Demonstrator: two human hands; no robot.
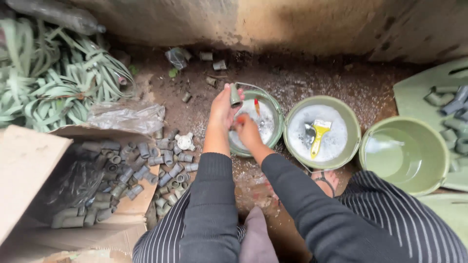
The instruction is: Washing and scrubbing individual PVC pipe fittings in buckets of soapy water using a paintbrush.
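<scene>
Dark long sleeves (209, 195), pinstriped trousers (390, 214), a strapped sandal (324, 181).

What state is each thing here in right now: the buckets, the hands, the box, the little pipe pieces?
Left hand: gripping a small grey pipe fitting over the left bucket.
Right hand: closed on a small tool, too hidden to identify.
Left bucket: holds foamy water.
Middle bucket: foamy, yellow brush lying inside.
Right bucket: holds clear water.
Cardboard box: open, pipe fittings spilling out.

Left hand (223, 109) grips a grey pipe fitting (235, 95) over the soapy bucket (273, 104) — right hand (247, 130) scrubs with a brush (256, 106). Next bucket (353, 124) holds a yellow brush (319, 134) — fittings (146, 163) spill from the cardboard box (29, 165).
</scene>
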